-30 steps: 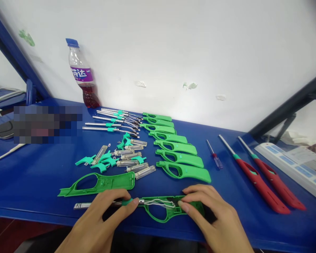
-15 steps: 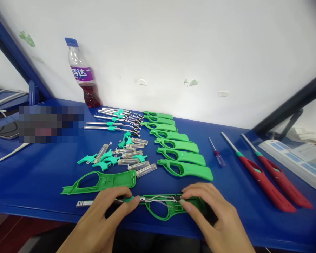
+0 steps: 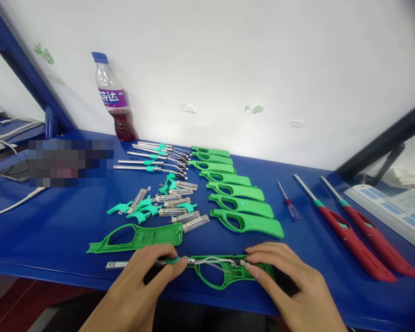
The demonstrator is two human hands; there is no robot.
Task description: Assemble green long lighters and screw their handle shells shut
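Observation:
At the table's near edge lies an open green lighter casing half [image 3: 210,279], its hollow side up. A metal lighter tube [image 3: 115,265] with a teal collar meets its left end. White wires [image 3: 214,260] run from the tube over the casing to a small black igniter [image 3: 235,262]. My left hand [image 3: 141,276] is closed on the tube at the collar. The thumb and fingers of my right hand [image 3: 287,276] grip the casing's right part, thumb tip against the igniter's pale end. Another casing half [image 3: 152,236] lies just beyond my left hand.
Several green casing halves [image 3: 247,222], clear fuel tanks [image 3: 196,223], teal triggers [image 3: 136,216] and wired tubes [image 3: 134,168] lie behind. To the right are a screwdriver [image 3: 291,208], red lighters [image 3: 358,240] and a power strip [image 3: 383,212]. A drink bottle [image 3: 115,101] stands by the wall.
My right fingertips have slid slightly right, uncovering the igniter's pale end. My left hand keeps its hold on the tube. The whole view has shifted a little.

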